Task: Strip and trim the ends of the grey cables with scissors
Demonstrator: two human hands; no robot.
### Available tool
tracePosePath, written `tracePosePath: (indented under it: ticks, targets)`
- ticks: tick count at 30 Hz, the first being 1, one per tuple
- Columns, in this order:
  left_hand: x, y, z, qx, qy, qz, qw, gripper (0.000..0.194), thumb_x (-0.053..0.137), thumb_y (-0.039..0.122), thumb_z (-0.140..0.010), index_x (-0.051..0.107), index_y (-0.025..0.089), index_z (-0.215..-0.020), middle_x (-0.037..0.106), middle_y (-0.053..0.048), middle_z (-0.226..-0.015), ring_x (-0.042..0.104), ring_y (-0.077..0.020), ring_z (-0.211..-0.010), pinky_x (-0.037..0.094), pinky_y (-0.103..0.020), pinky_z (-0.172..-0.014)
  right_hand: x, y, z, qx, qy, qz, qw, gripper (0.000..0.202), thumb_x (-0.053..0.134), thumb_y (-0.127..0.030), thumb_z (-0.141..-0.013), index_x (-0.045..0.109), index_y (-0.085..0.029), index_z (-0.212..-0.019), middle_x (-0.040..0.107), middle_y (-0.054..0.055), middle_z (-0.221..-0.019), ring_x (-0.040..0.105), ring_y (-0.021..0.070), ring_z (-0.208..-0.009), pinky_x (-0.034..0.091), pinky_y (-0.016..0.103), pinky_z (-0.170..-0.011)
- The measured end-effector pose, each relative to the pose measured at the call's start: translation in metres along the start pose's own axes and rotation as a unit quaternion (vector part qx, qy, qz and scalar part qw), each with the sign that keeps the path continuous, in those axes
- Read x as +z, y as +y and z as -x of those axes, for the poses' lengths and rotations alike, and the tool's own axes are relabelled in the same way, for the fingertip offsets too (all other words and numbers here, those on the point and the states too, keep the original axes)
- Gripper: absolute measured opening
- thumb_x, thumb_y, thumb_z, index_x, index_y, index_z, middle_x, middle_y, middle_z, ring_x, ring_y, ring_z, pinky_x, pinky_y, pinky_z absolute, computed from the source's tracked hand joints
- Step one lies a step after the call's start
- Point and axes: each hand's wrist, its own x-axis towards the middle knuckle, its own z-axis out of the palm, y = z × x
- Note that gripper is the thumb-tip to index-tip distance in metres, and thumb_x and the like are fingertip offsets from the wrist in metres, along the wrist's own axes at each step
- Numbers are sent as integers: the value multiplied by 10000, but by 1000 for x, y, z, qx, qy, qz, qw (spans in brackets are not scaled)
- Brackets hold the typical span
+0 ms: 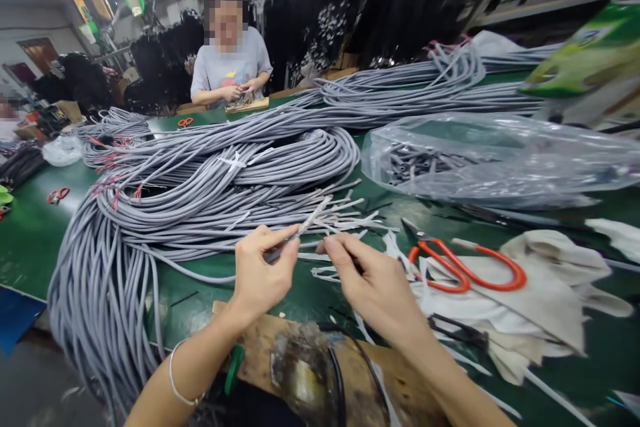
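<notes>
My left hand [267, 263] pinches a grey cable [200, 276] close to its end, where a pale, stripped section [315, 215] sticks up past the fingers. Just to the right, my right hand [367, 270] has its thumb and forefinger pressed together; whatever is between them is too small to make out. Behind both hands lies a large bundle of grey cables [280, 163], with several stripped pale ends [350, 217] pointing right. Scissors with orange handles [465, 267] rest on cloth beside my right hand.
A clear plastic bag [500, 153] of small dark pieces lies at the right. Crumpled beige cloth [550, 293] sits nearer. A stained wooden board [260, 347] is at the front edge. Smaller red-handled scissors [59, 195] lie left. Across the green table [30, 247] a person [230, 60] works.
</notes>
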Motion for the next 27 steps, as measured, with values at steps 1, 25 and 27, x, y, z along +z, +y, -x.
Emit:
tracePosePath:
  ticks: [1,25,27]
  targets:
    - [0,0,0,1,3,-2,1000,243,572,172,-796,755,131,-951,523,-3,-581,441,-103,-513,347,-219,-489,0,-2,1,-35,2,18,999,361,407,-376,-902,552,-200,-622,580,-13,-522,524,104,-455,379,211,-449]
    - [3,3,4,15,1,-7,1000,226,579,188,-783,764,136,-902,473,17,-551,391,-79,-463,314,-209,-434,-2,-7,4,-130,76,87,985,280,497,-213,-869,529,-184,-592,443,-51,-451,341,62,-363,269,212,-375]
    - [3,3,4,16,-1,-4,1000,226,579,187,-783,763,142,-906,474,17,-555,390,-79,-464,312,-207,-430,-3,-8,3,-142,76,97,982,279,493,-208,-872,533,-181,-597,455,-48,-458,352,62,-368,280,209,-379]
